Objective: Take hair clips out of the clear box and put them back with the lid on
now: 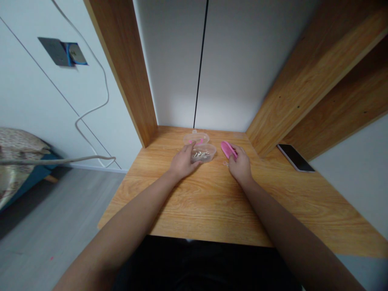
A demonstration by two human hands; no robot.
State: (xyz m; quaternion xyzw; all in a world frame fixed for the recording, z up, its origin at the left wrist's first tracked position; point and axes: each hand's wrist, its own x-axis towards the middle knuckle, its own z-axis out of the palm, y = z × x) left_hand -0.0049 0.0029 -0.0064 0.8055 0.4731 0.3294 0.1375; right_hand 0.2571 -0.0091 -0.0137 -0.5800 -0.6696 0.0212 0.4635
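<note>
A: What do we have in our left hand [182,161]?

B: We hold the left end of the clear plastic box [210,152], our thumb on its near side and our fingers, set apart from the thumb, towards its far side. We can't tell how firmly they press.

A: And the box itself?

B: It sits on the wooden desk [206,202], with small metallic pieces [201,154] inside. Its clear lid [188,138] lies open behind it, towards the white panel [230,81].

A: What about our right hand [240,165]?

B: There we pinch a pink oval piece [228,149], tilted, between thumb and fingers, narrow around its right end. It's right of the box, apart from it.

A: Anything else near us?

B: A small pale-pink item [225,163] lies just left of our right hand, and a phone [295,157] rests farther right.
</note>
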